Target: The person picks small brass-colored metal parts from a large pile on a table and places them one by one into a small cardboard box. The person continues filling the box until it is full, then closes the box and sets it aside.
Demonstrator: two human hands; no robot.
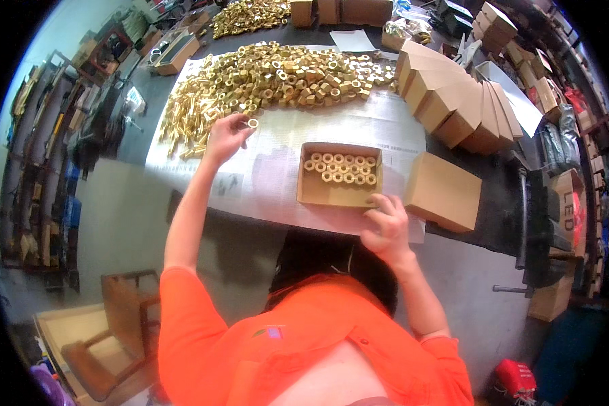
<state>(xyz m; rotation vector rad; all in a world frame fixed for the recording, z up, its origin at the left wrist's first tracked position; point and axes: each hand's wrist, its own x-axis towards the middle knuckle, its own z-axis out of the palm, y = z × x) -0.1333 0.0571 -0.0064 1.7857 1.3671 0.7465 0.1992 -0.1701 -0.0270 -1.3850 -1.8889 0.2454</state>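
My left hand [227,139] reaches to the front edge of a big heap of brass hex nuts [284,74]. A single brass nut [253,123] is pinched at its fingertips. Nearer to me stands an open cardboard box [306,193], with brass nuts [338,169] set flat in rows inside; its front strip shows bare cardboard. At the box's front right corner is my right hand [387,227], its fingers bent and apart. I see nothing held in it; whether it touches the box rim I cannot tell.
Slender brass pieces [183,125] lie left of the heap, on white sheeting [264,183]. A cardboard lid or box [443,193] sits right of the open box. A fanned row of cardboard boxes [453,101] stands behind it. Another brass pile [250,17] is farther back.
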